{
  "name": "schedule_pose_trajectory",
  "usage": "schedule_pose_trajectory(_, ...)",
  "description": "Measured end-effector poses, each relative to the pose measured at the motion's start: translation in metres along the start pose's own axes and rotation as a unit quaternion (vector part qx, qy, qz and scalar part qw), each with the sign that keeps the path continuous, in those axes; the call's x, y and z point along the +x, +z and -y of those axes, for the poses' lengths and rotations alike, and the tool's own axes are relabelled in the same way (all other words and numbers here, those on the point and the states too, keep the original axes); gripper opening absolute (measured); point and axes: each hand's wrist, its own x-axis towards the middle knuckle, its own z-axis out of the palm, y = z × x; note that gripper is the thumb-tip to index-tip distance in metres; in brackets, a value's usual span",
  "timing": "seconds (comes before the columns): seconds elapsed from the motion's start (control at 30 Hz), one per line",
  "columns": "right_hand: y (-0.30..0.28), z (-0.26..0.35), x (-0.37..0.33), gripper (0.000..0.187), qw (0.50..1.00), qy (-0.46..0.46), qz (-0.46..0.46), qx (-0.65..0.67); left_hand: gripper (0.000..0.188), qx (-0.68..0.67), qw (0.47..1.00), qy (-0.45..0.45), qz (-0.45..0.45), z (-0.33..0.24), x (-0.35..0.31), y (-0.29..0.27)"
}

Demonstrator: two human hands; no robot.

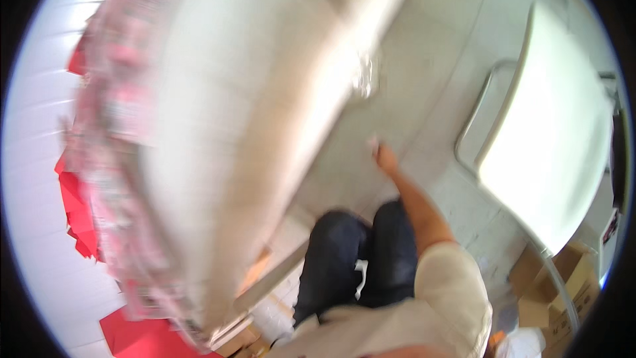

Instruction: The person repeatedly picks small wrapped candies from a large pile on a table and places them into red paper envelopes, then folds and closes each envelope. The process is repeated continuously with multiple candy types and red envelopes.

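Observation:
My right arm stretches forward over the floor from a beige short sleeve. At its end my right hand (383,156) looks closed, with a small whitish bit showing at the fingertips; blur hides what it is. The hand is apart from the table (232,93), whose pale top fills the left half of the view. Beyond the hand, by the table's edge, a shiny clear thing (364,76) shows, too smeared to name. My left hand is out of view.
Blurred pink-and-white packets (126,106) line the table's left side, with red sheets (76,209) by the white wall. A white chair (550,132) with a metal frame stands right. Cardboard boxes (556,285) sit below it. My dark-trousered legs (338,252) are beside the table.

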Motion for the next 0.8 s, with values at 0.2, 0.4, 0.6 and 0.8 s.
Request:
schedule_pose_trajectory(0.2, -0.132, 0.196, -0.116, 0.018, 0.892, 0.095, -0.104, 0.43, 0.021, -0.046, 0.998, 0.015, -0.025, -0.017, -0.011, -0.018)
schedule_pose_trajectory(0.4, -0.33, 0.347, -0.243, 0.017, 0.916, 0.003, -0.26, 0.305, 0.02, -0.13, 0.989, 0.048, -0.049, -0.047, 0.005, -0.036)
schedule_pose_trajectory(0.6, -0.387, 0.582, -0.24, 0.045, 0.93, -0.35, -0.085, -0.075, 0.019, -0.164, 0.982, 0.042, -0.081, -0.085, 0.022, -0.094)
schedule_pose_trajectory(0.8, -0.493, 0.798, -0.263, 0.043, 0.723, -0.665, -0.167, 0.083, 0.018, -0.205, 0.968, -0.053, -0.132, -0.128, -0.009, -0.156)
